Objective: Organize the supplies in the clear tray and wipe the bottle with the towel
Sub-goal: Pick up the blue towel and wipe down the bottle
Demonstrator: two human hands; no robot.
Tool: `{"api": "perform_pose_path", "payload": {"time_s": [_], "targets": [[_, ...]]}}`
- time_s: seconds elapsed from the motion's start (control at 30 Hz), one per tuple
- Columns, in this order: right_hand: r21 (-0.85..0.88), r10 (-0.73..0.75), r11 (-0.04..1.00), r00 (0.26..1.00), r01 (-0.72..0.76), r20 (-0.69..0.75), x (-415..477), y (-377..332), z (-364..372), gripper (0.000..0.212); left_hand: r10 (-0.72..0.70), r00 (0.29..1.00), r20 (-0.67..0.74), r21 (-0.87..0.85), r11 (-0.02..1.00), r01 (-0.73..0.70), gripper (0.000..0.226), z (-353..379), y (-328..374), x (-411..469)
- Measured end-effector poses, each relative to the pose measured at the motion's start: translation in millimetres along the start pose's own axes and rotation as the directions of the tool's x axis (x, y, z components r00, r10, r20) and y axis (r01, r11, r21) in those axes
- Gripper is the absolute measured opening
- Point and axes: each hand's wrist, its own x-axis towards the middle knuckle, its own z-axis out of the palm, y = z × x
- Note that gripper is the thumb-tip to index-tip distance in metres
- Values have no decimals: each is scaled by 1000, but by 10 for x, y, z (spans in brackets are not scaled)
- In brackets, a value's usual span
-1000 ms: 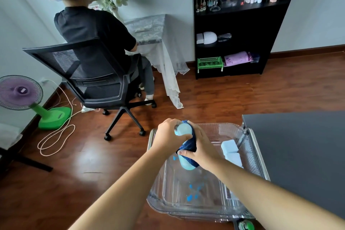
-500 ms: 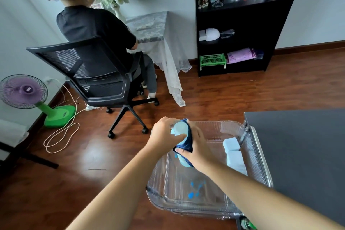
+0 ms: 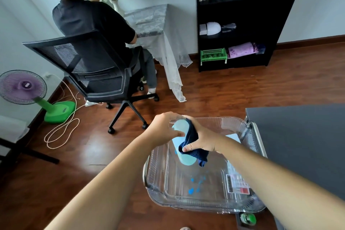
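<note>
The tray (image 3: 233, 120) is sitting just left of the counter (image 3: 298, 145). Above it the bottle (image 3: 186, 158) is hanging between the left hand (image 3: 164, 130), gripping its top, and the right hand (image 3: 204, 141), pinching the towel (image 3: 189, 138) against its right side. Behind, an office chair (image 3: 84, 61) is standing left of the bookshelf (image 3: 233, 9), with a fan (image 3: 22, 87) farther left.

pale blue bottle (image 3: 183, 155), navy towel (image 3: 192, 140), clear tray (image 3: 158, 157) with blue spots.
</note>
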Motion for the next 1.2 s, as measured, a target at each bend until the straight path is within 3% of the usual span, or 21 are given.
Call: {"api": "perform_pose_path", "payload": {"time_s": [0.07, 0.13, 0.23, 0.3, 0.37, 0.5, 0.6, 0.67, 0.73, 0.83, 0.93, 1.07, 1.2], "targets": [[3, -39, 999, 981, 40, -191, -62, 25, 190, 106, -1, 1000, 8, -50, 999, 2, 54, 15, -13, -17], [-46, -129, 992, 902, 120, -413, -132, 38, 442, 101, -37, 997, -74, -114, 993, 29, 54, 71, -15, -78], [-201, -204, 974, 803, 107, -560, -166, 80, 694, 97, -111, 967, -230, -136, 987, 81, 44, 216, 8, -144], [-244, -212, 966, 809, 88, -549, -150, 62, 698, 98, -125, 948, -293, -92, 990, 102, 44, 239, 42, -153], [-207, -179, 974, 869, 91, -461, -120, 28, 580, 103, -108, 952, -288, -38, 994, 102, 45, 195, 59, -130], [-244, -79, 968, 993, 56, -87, -34, -46, 105, 112, -42, 987, -155, 10, 999, 44, 46, 77, 22, -86], [-252, -7, 967, 992, 39, 129, 32, -105, -133, 110, 2, 997, -76, 30, 1000, 0, 50, 29, 21, -66], [-216, -16, 976, 996, 36, 93, 24, -96, -102, 107, 15, 998, -60, 7, 1000, -15, 49, 14, 12, -51], [-170, -56, 984, 996, 44, -63, -14, -32, 71, 104, 13, 996, -86, -11, 1000, -14, 49, 30, -1, -69], [-121, -84, 992, 935, 45, -346, -85, 25, 407, 106, -34, 977, -211, -64, 998, 21, 50, 115, -5, -150], [-230, -139, 973, 875, 33, -463, -96, -5, 637, 106, -63, 949, -309, -52, 997, 49, 45, 203, 27, -210], [-232, -132, 972, 888, 30, -440, -94, -33, 646, 105, -126, 919, -373, -121, 989, 87, 39, 245, 39, -222], [-268, -63, 963, 984, 16, -169, -69, -56, 271, 110, -71, 967, -243, -47, 997, 61, 44, 128, -9, -170]]}}
